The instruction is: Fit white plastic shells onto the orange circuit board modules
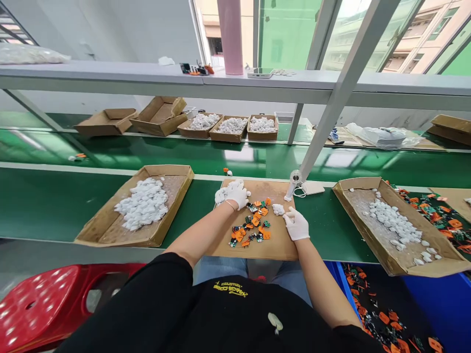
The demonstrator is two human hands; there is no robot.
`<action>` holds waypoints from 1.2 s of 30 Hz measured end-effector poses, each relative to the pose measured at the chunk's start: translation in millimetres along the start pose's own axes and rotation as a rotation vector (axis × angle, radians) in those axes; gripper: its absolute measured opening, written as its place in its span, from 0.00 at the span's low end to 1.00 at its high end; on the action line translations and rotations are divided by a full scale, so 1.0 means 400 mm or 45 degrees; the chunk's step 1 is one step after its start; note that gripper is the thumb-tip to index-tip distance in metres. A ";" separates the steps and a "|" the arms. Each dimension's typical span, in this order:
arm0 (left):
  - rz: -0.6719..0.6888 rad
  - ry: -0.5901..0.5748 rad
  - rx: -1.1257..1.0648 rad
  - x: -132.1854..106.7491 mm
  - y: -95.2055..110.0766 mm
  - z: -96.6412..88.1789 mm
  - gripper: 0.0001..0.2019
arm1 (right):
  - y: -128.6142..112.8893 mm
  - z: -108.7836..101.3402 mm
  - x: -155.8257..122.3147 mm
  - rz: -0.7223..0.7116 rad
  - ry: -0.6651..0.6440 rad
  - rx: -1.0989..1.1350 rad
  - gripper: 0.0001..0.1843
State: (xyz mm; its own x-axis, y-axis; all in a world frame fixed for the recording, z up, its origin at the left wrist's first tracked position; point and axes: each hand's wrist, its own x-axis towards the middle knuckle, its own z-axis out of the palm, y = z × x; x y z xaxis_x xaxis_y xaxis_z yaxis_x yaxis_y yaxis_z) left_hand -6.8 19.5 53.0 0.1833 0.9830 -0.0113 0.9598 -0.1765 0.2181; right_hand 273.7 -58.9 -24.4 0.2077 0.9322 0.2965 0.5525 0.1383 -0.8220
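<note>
My left hand (237, 194), in a white glove, lies over a pile of small white pieces (221, 196) at the back left of a brown board (283, 245). Its fingers look spread; the pieces beneath them are partly hidden. My right hand (297, 224), also gloved, rests at the board's right edge, thumb and fingers apart. Its fingertips are beside a small cluster of white pieces (278, 209); whether they touch is unclear. Between the hands lie several orange parts (255, 221) mixed with black and green bits, like small circuit assemblies.
Cardboard trays of white pieces stand left (172, 215) and right (362, 235). A small white fan (294, 181) stands behind the board. Orange parts fill a blue bin (423, 294) at lower right. A red stool (40, 304) is lower left. A slanted metal post (327, 108) rises behind.
</note>
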 end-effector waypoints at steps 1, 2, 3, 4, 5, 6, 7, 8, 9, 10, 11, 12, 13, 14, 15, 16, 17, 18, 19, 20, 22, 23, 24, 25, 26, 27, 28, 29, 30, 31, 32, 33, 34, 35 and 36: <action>-0.016 -0.008 -0.001 0.007 0.004 0.003 0.13 | 0.003 -0.003 0.001 -0.004 0.020 0.020 0.08; -0.036 -0.004 -0.013 0.011 0.009 0.005 0.12 | 0.005 -0.006 0.001 -0.008 0.045 0.039 0.08; -0.058 0.009 -0.035 0.011 0.014 0.006 0.11 | 0.007 -0.009 0.002 -0.013 0.075 0.058 0.08; -0.081 0.028 -0.067 0.008 0.017 0.007 0.11 | 0.008 -0.011 0.002 -0.017 0.106 0.079 0.09; -0.102 0.050 -0.109 0.003 0.019 0.007 0.12 | 0.009 -0.013 0.002 -0.019 0.134 0.102 0.09; -0.118 0.073 -0.164 -0.005 0.019 0.007 0.12 | 0.009 -0.014 0.002 -0.017 0.155 0.129 0.10; -0.131 0.097 -0.233 -0.013 0.017 0.006 0.12 | 0.010 -0.013 0.002 -0.011 0.168 0.160 0.11; -0.139 0.121 -0.317 -0.022 0.015 0.004 0.12 | 0.009 -0.012 0.001 0.000 0.172 0.195 0.13; -0.144 0.147 -0.418 -0.030 0.012 0.001 0.12 | 0.008 -0.010 0.000 0.014 0.170 0.231 0.14; -0.149 0.174 -0.534 -0.038 0.010 -0.003 0.12 | 0.005 -0.007 -0.001 0.029 0.164 0.269 0.15; -0.156 0.198 -0.665 -0.047 0.009 -0.009 0.11 | 0.000 -0.004 -0.004 0.041 0.158 0.308 0.16; -0.163 0.221 -0.808 -0.055 0.010 -0.016 0.11 | -0.007 -0.001 -0.008 0.047 0.154 0.345 0.16; -0.170 0.240 -0.962 -0.064 0.014 -0.024 0.11 | -0.017 0.002 -0.014 0.046 0.150 0.380 0.17; -0.173 0.250 -1.123 -0.076 0.020 -0.033 0.11 | -0.029 0.005 -0.023 0.040 0.145 0.414 0.17; -0.171 0.247 -1.289 -0.091 0.029 -0.041 0.12 | -0.045 0.008 -0.034 0.029 0.135 0.446 0.17; -0.161 0.228 -1.456 -0.111 0.040 -0.050 0.14 | -0.064 0.010 -0.048 0.017 0.122 0.475 0.18; -0.146 0.192 -1.616 -0.135 0.053 -0.057 0.15 | -0.085 0.012 -0.064 0.009 0.089 0.508 0.19; -0.124 0.141 -1.766 -0.163 0.068 -0.062 0.17 | -0.108 0.013 -0.083 0.010 0.050 0.546 0.18; -0.100 0.080 -1.894 -0.194 0.083 -0.066 0.19 | -0.133 0.011 -0.102 0.020 0.000 0.593 0.18; -0.076 0.015 -2.000 -0.228 0.098 -0.069 0.20 | -0.158 0.007 -0.121 0.042 -0.074 0.676 0.18; -0.045 -0.136 -2.156 -0.295 0.126 -0.071 0.19 | -0.208 -0.008 -0.154 0.025 -0.152 0.792 0.16; -0.041 -0.223 -2.229 -0.325 0.138 -0.071 0.19 | -0.232 -0.019 -0.167 -0.018 -0.203 0.813 0.17; -0.045 -0.297 -2.282 -0.351 0.148 -0.071 0.19 | -0.254 -0.031 -0.178 -0.068 -0.260 0.816 0.18; -0.045 -0.359 -2.311 -0.372 0.156 -0.071 0.20 | -0.274 -0.043 -0.186 -0.122 -0.314 0.806 0.20; -0.033 -0.400 -2.312 -0.388 0.162 -0.072 0.20 | -0.291 -0.055 -0.191 -0.170 -0.345 0.785 0.22; -0.010 -0.418 -2.286 -0.399 0.166 -0.072 0.20 | -0.306 -0.066 -0.196 -0.213 -0.359 0.752 0.24; 0.021 -0.428 -2.243 -0.408 0.169 -0.072 0.19 | -0.319 -0.075 -0.199 -0.255 -0.356 0.708 0.25; 0.054 -0.433 -2.194 -0.414 0.170 -0.073 0.18 | -0.329 -0.083 -0.202 -0.299 -0.341 0.655 0.25; 0.079 -0.432 -2.145 -0.418 0.172 -0.074 0.18 | -0.338 -0.089 -0.205 -0.344 -0.325 0.599 0.24; 0.093 -0.433 -2.102 -0.422 0.172 -0.076 0.18 | -0.345 -0.094 -0.208 -0.387 -0.310 0.549 0.23; 0.103 -0.441 -2.073 -0.425 0.173 -0.079 0.17 | -0.350 -0.098 -0.211 -0.420 -0.297 0.520 0.20; 0.116 -0.457 -2.057 -0.428 0.173 -0.082 0.17 | -0.354 -0.101 -0.214 -0.435 -0.293 0.522 0.19; 0.134 -0.478 -2.046 -0.431 0.174 -0.086 0.17 | -0.358 -0.103 -0.217 -0.424 -0.294 0.558 0.17; 0.156 -0.506 -2.046 -0.432 0.174 -0.089 0.16 | -0.360 -0.104 -0.221 -0.382 -0.306 0.623 0.16; 0.177 -0.546 -2.057 -0.434 0.175 -0.091 0.16 | -0.362 -0.104 -0.224 -0.308 -0.324 0.705 0.15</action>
State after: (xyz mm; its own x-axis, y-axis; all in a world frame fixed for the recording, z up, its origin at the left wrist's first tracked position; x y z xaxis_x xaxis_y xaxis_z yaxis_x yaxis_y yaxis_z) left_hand 20.9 -161.4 105.7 0.5442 0.8336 -0.0951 -0.2058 0.2425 0.9481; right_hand 208.6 -176.3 88.5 -0.1051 0.8939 0.4358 0.0483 0.4423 -0.8956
